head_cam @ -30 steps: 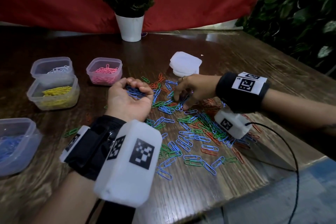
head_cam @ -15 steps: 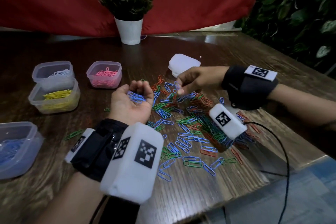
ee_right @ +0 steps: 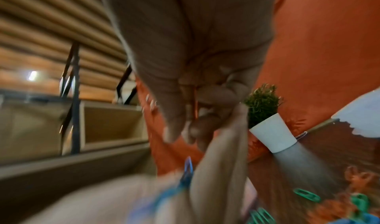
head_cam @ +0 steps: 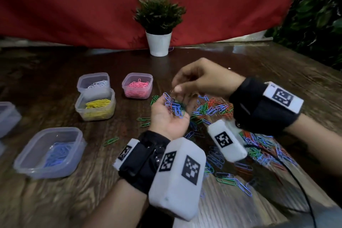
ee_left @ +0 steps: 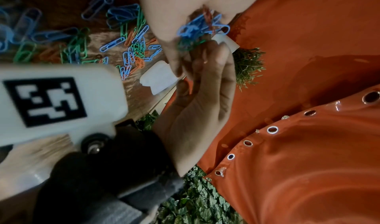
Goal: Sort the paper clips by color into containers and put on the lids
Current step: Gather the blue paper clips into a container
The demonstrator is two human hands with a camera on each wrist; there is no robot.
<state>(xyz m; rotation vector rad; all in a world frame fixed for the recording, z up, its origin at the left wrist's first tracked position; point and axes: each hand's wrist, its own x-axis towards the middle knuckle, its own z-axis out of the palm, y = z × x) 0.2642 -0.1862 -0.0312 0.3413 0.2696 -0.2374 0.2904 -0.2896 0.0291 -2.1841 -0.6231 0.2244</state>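
My left hand (head_cam: 171,114) is cupped palm up above the table and holds a bunch of mostly blue paper clips (head_cam: 174,107), also in the left wrist view (ee_left: 202,26). My right hand (head_cam: 175,89) hovers just over that palm, thumb and fingertips pinched on a small clip whose colour is blurred. Mixed blue, green and orange clips (head_cam: 212,107) lie spread on the table under and right of both hands. Open containers hold white clips (head_cam: 93,83), yellow clips (head_cam: 96,106), pink clips (head_cam: 137,86) and blue clips (head_cam: 50,152).
A stack of white lids (ee_left: 158,78) lies beyond the pile, hidden in the head view by my right hand. A potted plant (head_cam: 160,42) stands at the back. Another clear container (head_cam: 7,116) sits at the left edge. A black cable (head_cam: 296,181) crosses the table's front right corner.
My right hand rose from the pile with a clip and moved left to just above my left palm. The left hand lifted slightly, still holding its bunch.
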